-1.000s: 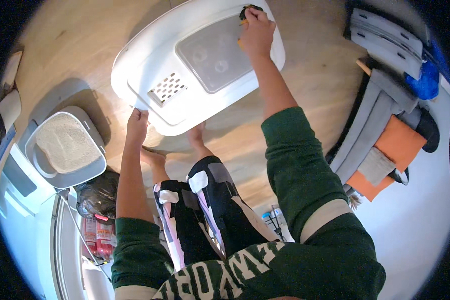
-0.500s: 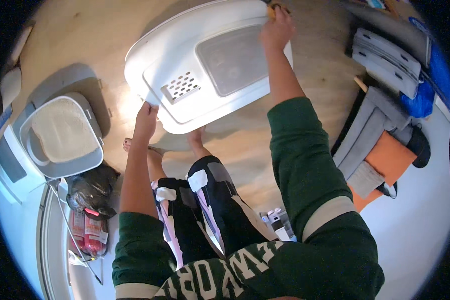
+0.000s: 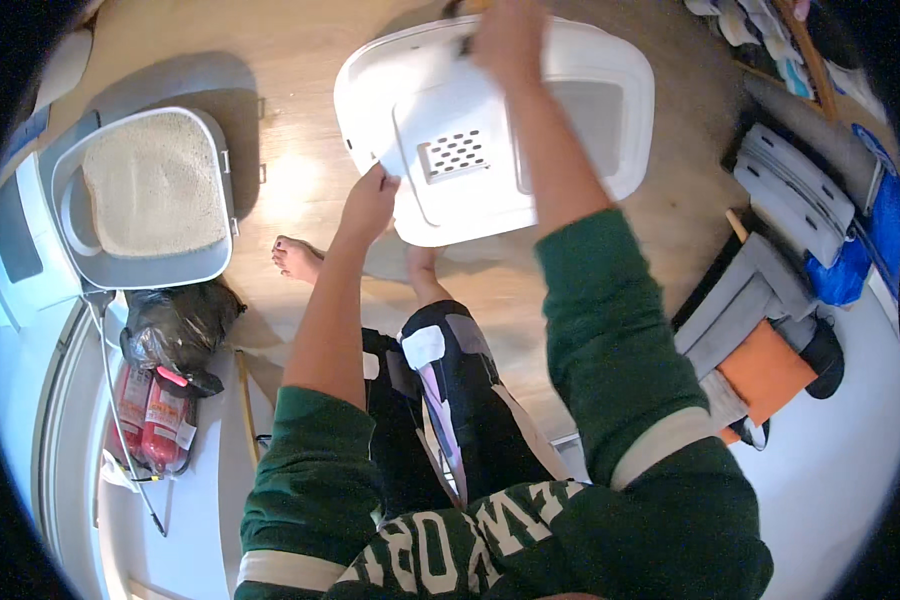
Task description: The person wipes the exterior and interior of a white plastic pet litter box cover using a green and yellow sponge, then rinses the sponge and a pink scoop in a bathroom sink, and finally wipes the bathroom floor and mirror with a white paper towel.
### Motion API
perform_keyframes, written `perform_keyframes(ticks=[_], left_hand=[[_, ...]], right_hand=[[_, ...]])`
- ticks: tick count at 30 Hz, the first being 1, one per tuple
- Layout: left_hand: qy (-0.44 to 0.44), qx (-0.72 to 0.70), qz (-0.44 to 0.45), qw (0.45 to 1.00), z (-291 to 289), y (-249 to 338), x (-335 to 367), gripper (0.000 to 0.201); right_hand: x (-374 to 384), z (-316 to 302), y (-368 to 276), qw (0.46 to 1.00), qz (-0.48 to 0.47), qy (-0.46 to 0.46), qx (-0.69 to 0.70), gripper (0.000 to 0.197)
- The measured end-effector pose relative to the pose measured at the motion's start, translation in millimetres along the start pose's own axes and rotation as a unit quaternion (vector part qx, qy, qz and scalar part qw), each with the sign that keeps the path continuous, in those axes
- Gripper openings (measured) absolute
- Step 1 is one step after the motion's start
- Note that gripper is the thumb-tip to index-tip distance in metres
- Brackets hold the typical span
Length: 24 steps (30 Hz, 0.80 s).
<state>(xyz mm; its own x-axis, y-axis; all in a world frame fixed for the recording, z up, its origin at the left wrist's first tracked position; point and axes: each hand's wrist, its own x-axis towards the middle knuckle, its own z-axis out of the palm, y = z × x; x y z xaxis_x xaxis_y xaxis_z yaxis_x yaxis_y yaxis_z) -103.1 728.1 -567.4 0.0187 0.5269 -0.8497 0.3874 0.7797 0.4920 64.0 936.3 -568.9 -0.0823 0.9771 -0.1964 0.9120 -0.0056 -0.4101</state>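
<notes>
My left hand (image 3: 372,205) grips the near left edge of a white plastic litter box lid (image 3: 510,205), which has a perforated vent and a grey see-through panel. Tilted before me, the lid is above the wooden floor. My right hand (image 3: 512,45) reaches over the lid toward its far edge, smeared by motion. Its fingers are closed around something dark and brownish, mostly hidden, whose kind I cannot make out. At the left stands an uncovered grey litter tray (image 3: 160,272) holding pale cat litter (image 3: 155,185).
A black plastic bag (image 3: 180,335) and red bottles (image 3: 162,430) lie below the tray, next to a thin rod (image 3: 115,400). On the right are a pale grey case (image 3: 795,190), blue bags (image 3: 838,272) and an orange cushion (image 3: 767,372). My bare foot (image 3: 298,258) is on the floor.
The lid has shifted to the right in view and turned a little, with my left hand still on its edge. My right hand has moved left from the far right corner across the lid's top.
</notes>
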Motion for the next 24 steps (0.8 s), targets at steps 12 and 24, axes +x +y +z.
perform_keyframes(ticks=[12,24], left_hand=[[0.017,-0.080,-0.025,0.996,5,-8,-1,0.019],[0.034,-0.034,0.031,0.998,4,10,-6,0.019]], right_hand=[[-48,65,-120,0.960,-0.139,-0.242,-0.029,0.028],[47,34,46,0.920,0.255,-0.125,0.271,0.022]])
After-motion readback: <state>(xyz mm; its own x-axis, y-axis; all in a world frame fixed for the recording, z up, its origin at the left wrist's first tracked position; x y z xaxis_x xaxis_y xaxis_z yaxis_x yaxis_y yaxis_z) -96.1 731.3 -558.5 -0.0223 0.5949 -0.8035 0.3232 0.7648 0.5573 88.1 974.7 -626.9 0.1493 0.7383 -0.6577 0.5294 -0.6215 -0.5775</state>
